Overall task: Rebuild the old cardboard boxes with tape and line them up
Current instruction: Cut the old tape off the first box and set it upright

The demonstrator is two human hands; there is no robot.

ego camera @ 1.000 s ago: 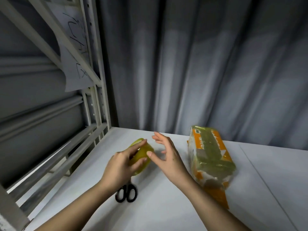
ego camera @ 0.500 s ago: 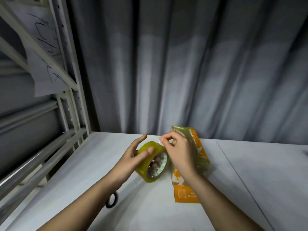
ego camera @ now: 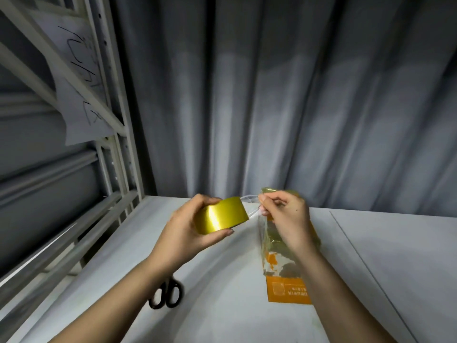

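Black scissors (half under left forearm) beside orange box.

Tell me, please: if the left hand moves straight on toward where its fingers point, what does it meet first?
Probably the right hand, pinching the tape end beside the tape roll that the left hand holds; depth is unclear.

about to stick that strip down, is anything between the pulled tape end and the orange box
Nothing visible. The right hand pinches the tape end pulled from the roll held in the left hand, directly above the orange box.
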